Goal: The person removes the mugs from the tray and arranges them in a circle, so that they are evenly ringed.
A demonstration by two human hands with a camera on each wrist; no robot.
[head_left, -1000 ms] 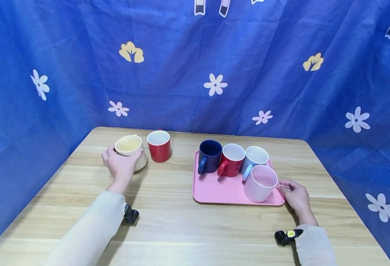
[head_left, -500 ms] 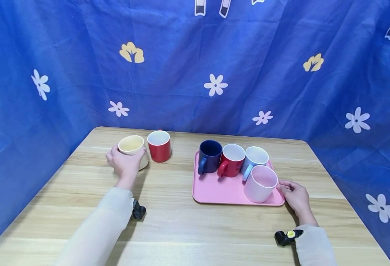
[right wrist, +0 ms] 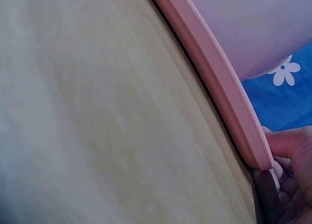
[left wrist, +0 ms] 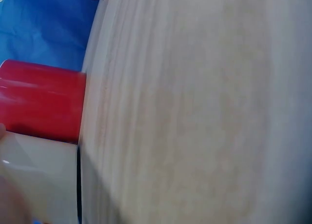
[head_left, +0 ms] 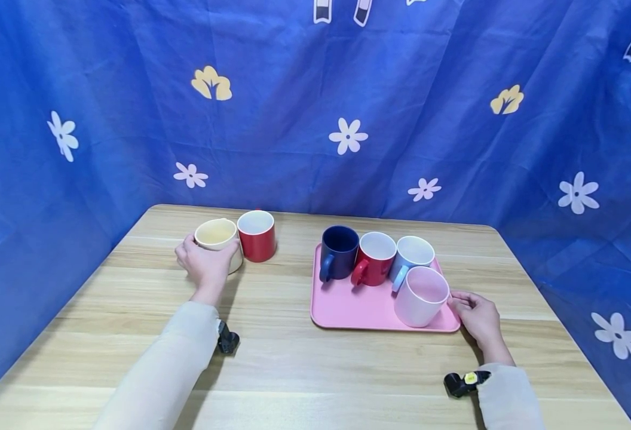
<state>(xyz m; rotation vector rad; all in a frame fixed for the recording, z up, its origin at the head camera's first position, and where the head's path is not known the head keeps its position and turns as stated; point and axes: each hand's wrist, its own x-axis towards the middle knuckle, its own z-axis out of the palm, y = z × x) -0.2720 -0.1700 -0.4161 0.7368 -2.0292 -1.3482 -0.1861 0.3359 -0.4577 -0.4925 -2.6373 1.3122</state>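
Observation:
My left hand (head_left: 205, 260) grips a cream mug (head_left: 235, 258) around its side, at the back left of the table. Right beside it stands a red mug with a white inside (head_left: 258, 243); in the left wrist view the cream mug (left wrist: 44, 170) lies against the red mug (left wrist: 41, 102). At the right end of a pink tray (head_left: 342, 313), my right hand (head_left: 478, 316) pinches the rim, thumb on top and fingers below in the right wrist view. The tray bears a dark blue mug (head_left: 343, 260), a second red mug (head_left: 377, 269), a light blue mug (head_left: 409, 257) and a pale pink mug (head_left: 420, 304).
The wooden table (head_left: 283, 370) runs back to a blue curtain (head_left: 288, 131) with flower prints, which hangs behind and along both sides. Bare wood separates the left pair of mugs from the tray.
My left hand has moved the cream mug a little to the right, up to the red mug. The right hand and the tray have stayed in place.

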